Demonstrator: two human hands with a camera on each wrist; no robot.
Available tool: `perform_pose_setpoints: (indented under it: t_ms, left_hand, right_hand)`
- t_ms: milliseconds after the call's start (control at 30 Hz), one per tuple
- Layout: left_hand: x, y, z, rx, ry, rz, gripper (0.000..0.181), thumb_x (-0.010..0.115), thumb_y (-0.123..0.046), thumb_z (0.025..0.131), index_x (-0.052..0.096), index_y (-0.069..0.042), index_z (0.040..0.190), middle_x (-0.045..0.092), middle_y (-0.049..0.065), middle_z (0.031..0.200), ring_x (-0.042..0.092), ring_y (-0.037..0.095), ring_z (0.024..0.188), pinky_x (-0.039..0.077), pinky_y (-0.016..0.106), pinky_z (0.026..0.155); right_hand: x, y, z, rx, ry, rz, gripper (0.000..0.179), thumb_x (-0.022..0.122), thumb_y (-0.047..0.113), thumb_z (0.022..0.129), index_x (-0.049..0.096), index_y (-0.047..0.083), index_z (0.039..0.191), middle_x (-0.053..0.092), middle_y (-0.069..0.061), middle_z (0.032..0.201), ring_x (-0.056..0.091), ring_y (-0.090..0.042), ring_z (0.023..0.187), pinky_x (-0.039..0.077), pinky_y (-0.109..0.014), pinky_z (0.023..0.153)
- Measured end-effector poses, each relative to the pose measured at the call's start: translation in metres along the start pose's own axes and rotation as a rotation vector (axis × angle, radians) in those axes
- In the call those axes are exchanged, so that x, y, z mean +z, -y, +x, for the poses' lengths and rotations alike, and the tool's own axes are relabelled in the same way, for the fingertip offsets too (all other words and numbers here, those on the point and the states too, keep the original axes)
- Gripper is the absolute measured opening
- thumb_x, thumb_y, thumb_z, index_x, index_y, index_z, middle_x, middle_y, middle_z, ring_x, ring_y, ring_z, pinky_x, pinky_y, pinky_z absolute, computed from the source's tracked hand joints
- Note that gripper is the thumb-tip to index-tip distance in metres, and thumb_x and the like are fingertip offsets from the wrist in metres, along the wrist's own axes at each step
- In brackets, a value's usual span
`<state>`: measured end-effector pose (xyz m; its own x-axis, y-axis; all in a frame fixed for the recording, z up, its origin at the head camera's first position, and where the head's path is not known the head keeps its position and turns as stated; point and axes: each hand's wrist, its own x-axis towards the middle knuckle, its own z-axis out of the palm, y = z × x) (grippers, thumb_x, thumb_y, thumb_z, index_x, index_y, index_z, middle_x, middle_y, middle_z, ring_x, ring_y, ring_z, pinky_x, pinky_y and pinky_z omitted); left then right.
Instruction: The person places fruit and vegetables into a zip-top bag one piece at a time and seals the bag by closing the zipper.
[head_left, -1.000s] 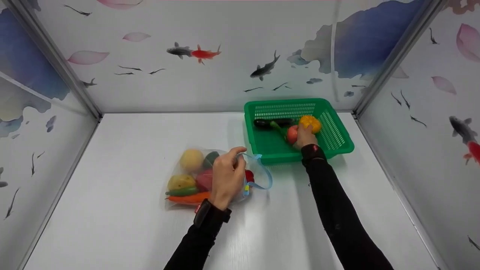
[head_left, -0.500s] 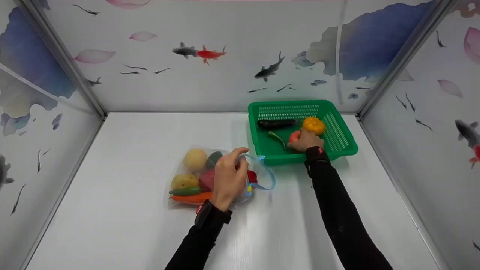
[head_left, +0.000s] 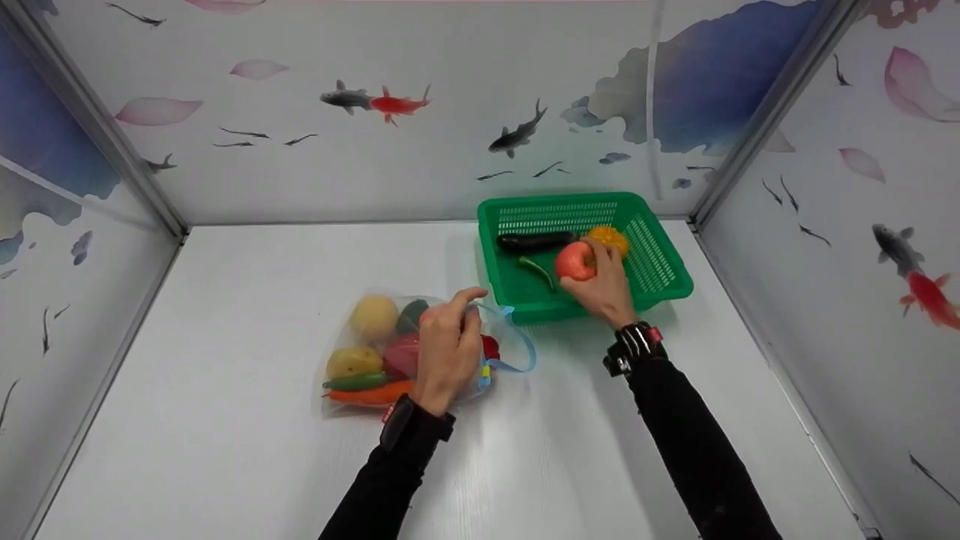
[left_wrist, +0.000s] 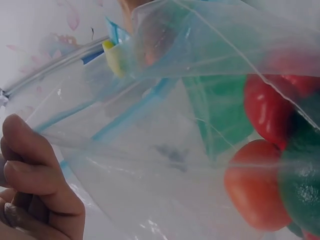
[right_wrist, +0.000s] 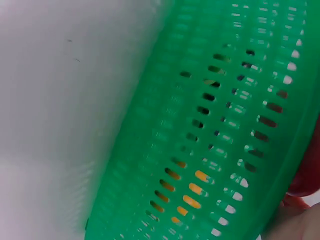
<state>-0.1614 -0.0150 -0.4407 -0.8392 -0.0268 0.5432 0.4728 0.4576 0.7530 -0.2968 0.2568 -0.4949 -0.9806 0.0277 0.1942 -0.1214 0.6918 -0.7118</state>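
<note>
My left hand grips the mouth edge of a clear slider bag with blue strip and yellow slider. Its curled fingers show at the bag's edge in the left wrist view. The bag lies on the table, full of produce: a carrot, a long green vegetable, a yellow round one and a red pepper among several. My right hand holds a red apple between thumb and fingers, above the green basket.
In the basket lie an eggplant, a green chili and a small yellow pumpkin, partly behind my right hand. White table surface extends left of the bag. Printed panels wall in the back and sides.
My right hand has taken hold of the apple and raised it off the basket's floor. The left hand stays at the bag's mouth. The head view has shifted slightly.
</note>
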Motion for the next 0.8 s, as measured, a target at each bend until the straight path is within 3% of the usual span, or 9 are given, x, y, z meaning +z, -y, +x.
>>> perform_pose_setpoints:
  t_ms: [200, 333, 433, 567, 667, 800]
  left_hand:
    - [0.001, 0.0, 0.002, -0.003, -0.001, -0.002, 0.029, 0.048, -0.001, 0.094, 0.071, -0.005, 0.111, 0.031, -0.003, 0.056, 0.036, 0.011, 0.052, 0.027, 0.024, 0.056]
    - [0.0, 0.0, 0.003, 0.003, 0.003, -0.004, 0.029, 0.048, -0.001, 0.094, 0.071, -0.005, 0.111, 0.029, -0.005, 0.056, 0.034, 0.01, 0.05, 0.027, 0.023, 0.054]
    - [0.0, 0.0, 0.004, 0.007, 0.005, 0.008, 0.029, 0.048, 0.0, 0.094, 0.07, -0.005, 0.112, 0.027, -0.005, 0.055, 0.03, 0.008, 0.048, 0.024, 0.022, 0.052]
    - [-0.002, -0.001, 0.006, -0.004, 0.008, 0.016, 0.031, 0.047, -0.001, 0.094, 0.067, -0.005, 0.117, 0.026, -0.005, 0.054, 0.025, 0.006, 0.045, 0.021, 0.022, 0.049]
    - [-0.002, -0.002, 0.007, -0.024, 0.021, 0.002, 0.032, 0.048, -0.002, 0.094, 0.064, -0.004, 0.121, 0.026, -0.006, 0.053, 0.025, 0.005, 0.044, 0.021, 0.022, 0.047]
    - [-0.002, -0.003, 0.007, -0.033, 0.014, 0.006, 0.032, 0.049, -0.003, 0.094, 0.063, -0.004, 0.123, 0.027, -0.006, 0.052, 0.026, 0.004, 0.043, 0.022, 0.021, 0.046]
  right_hand:
    - [-0.001, 0.018, -0.021, -0.132, -0.108, 0.078, 0.075, 0.077, 0.021, 0.071, 0.048, 0.021, 0.141, 0.044, -0.017, 0.135, 0.052, -0.035, 0.113, 0.049, -0.055, 0.089]
    - [-0.002, 0.034, -0.035, -0.19, -0.09, 0.164, 0.075, 0.078, 0.017, 0.07, 0.049, 0.02, 0.14, 0.047, -0.014, 0.134, 0.051, -0.031, 0.114, 0.049, -0.053, 0.089]
    - [-0.001, 0.044, -0.047, -0.246, 0.0, 0.28, 0.074, 0.077, 0.018, 0.074, 0.048, 0.016, 0.142, 0.05, -0.011, 0.134, 0.051, -0.028, 0.115, 0.05, -0.048, 0.089]
    - [0.002, 0.049, -0.066, -0.29, 0.186, 0.495, 0.074, 0.073, 0.017, 0.077, 0.043, 0.013, 0.144, 0.05, -0.01, 0.137, 0.053, -0.027, 0.115, 0.053, -0.039, 0.089]
    - [0.008, 0.05, -0.085, -0.257, 0.319, 0.601, 0.071, 0.072, 0.015, 0.077, 0.039, 0.008, 0.14, 0.051, -0.015, 0.137, 0.056, -0.029, 0.113, 0.054, -0.035, 0.086]
    - [0.019, 0.055, -0.106, -0.14, 0.428, 0.587, 0.061, 0.073, 0.019, 0.082, 0.037, 0.005, 0.129, 0.056, -0.021, 0.13, 0.062, -0.029, 0.096, 0.053, -0.029, 0.071]
